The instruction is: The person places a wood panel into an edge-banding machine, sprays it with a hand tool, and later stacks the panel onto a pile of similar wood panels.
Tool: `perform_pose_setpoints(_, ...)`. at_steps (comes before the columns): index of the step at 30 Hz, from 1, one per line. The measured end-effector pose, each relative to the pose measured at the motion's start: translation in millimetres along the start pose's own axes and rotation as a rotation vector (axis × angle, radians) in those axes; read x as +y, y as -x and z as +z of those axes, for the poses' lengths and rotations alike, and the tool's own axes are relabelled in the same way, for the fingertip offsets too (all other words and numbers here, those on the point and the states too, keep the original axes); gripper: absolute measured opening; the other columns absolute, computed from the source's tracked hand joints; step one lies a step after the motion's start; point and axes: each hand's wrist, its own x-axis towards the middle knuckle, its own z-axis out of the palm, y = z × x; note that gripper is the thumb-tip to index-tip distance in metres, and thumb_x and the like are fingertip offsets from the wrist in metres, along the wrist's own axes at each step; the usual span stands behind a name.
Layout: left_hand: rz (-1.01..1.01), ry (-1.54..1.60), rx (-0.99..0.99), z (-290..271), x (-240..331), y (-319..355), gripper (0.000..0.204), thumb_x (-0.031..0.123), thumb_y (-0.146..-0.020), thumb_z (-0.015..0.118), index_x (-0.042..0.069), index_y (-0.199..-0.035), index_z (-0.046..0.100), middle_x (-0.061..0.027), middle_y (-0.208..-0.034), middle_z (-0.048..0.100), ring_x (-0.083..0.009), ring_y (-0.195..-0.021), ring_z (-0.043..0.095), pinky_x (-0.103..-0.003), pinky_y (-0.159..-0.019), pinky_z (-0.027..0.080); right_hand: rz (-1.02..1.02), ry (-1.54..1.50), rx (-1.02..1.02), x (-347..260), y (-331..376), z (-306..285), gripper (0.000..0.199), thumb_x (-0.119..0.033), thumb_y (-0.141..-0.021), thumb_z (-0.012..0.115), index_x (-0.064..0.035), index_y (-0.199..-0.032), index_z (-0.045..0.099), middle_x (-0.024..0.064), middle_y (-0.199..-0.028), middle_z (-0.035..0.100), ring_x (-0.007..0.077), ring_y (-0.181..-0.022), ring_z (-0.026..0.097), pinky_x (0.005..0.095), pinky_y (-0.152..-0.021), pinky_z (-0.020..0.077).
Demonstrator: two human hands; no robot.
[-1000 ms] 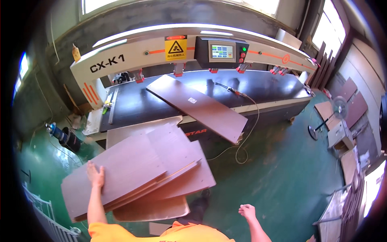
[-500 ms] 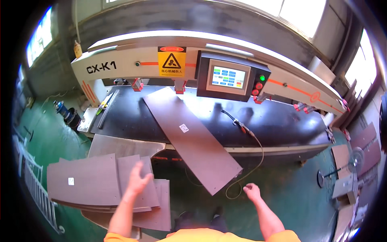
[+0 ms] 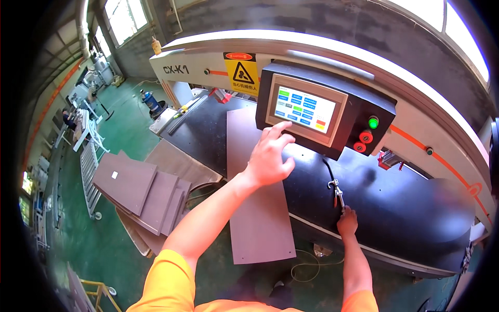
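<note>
My left hand (image 3: 269, 158) reaches up to the lower left edge of a touchscreen (image 3: 325, 112), fingers stretched and spread, thumb apart. Whether a fingertip touches the glass I cannot tell. Under that arm a long brown panel (image 3: 260, 223) lies on the machine's black table (image 3: 405, 203) and juts past its front edge; my hand hides part of it. Near the table's front edge, my right hand (image 3: 348, 222) is closed around the lower end of an air blow gun (image 3: 338, 192), its dark nozzle pointing away from me.
Several brown panels (image 3: 125, 182) are stacked at the left. The control box (image 3: 358, 104) carries one green and two red buttons and hangs from the machine's beam (image 3: 416, 140). A thin hose (image 3: 306, 265) loops below the table. A metal roller rack (image 3: 91, 179) stands far left.
My view has swung left and nearer the control box. My left hand has risen from the stacked panels to the screen. My right hand has taken hold of the air blow gun.
</note>
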Motion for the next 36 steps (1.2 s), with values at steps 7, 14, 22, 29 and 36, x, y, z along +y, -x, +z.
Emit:
perform_pose_setpoints(7,-0.070,-0.120,0.011,45.4,-17.6,-36.5,0.036,0.012,-0.066,0.063,-0.002,-0.098,0.061,-0.0188,-0.136,0.043,-0.0375,-0.121,0.043,-0.042,-0.102,0.038,0.219,-0.400,-0.058,34.7,52.4,-10.4,0.024,-0.018,-0.073,0.059,-0.0054,-0.094,0.059,0.0228,-0.085,0.066,0.0400,-0.084,0.064,0.0483,-0.074,0.0479)
perform_pose_setpoints(14,-0.027,-0.037,0.092,30.6,-22.3,-39.3,0.042,0.007,-0.064,0.061,-0.002,-0.105,0.058,-0.0199,-0.134,0.042,-0.0384,-0.123,0.042,-0.041,-0.103,0.038,0.451,-0.874,0.027,65.4,182.0,-41.9,0.021,-0.005,-0.069,0.053,-0.0044,-0.090,0.051,0.0025,-0.069,0.048,0.0084,-0.063,0.043,0.0233,-0.057,0.0370)
perform_pose_setpoints(22,-0.229,0.074,0.097,24.6,-75.0,94.5,0.032,0.004,-0.064,0.061,0.000,-0.096,0.058,-0.0173,-0.116,0.053,-0.0373,-0.109,0.051,-0.041,-0.093,0.044,0.489,-1.338,-0.115,-21.0,194.1,-152.3,0.034,-0.005,-0.074,0.051,-0.0011,-0.108,0.051,0.0074,-0.068,0.055,0.0109,-0.039,0.047,0.0209,-0.034,0.0343)
perform_pose_setpoints(29,-0.038,0.193,0.086,21.5,-43.6,13.8,0.030,0.005,-0.065,0.062,0.001,-0.094,0.059,-0.0172,-0.127,0.051,-0.0377,-0.112,0.049,-0.042,-0.095,0.043,0.458,-1.335,-0.407,-80.0,171.5,-161.4,0.020,-0.013,-0.075,0.060,-0.0021,-0.090,0.053,0.0084,-0.066,0.060,0.0123,-0.049,0.054,0.0223,-0.043,0.0395)
perform_pose_setpoints(36,0.047,0.103,0.063,40.2,-45.8,-40.2,0.033,0.009,-0.064,0.063,-0.001,-0.095,0.060,-0.0183,-0.130,0.046,-0.0362,-0.119,0.046,-0.042,-0.100,0.040,0.531,-1.068,-0.385,-106.2,222.2,-131.0,0.023,-0.018,-0.084,0.069,-0.0020,-0.087,0.053,0.0083,-0.065,0.063,0.0136,-0.051,0.059,0.0246,-0.046,0.0445)
